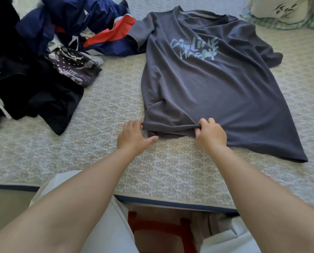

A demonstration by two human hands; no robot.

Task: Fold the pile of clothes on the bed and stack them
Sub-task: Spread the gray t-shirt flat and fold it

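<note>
Grey T-shirt (207, 84), one, print up on the patterned bed cover (116, 92), hem toward me. My right hand (210, 134) pinches the bunched hem; my left hand (134, 136) rests open-fingered at the hem's corner (flattening it for folding, I judge). Unfolded clothes pile (43, 52), one, lies left; nothing stacked yet.

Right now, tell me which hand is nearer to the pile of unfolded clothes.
Left. The left hand rests at the grey T-shirt's near-left hem corner, on the side toward the pile of unfolded clothes. The right hand pinches the hem farther right, away from it.
</note>
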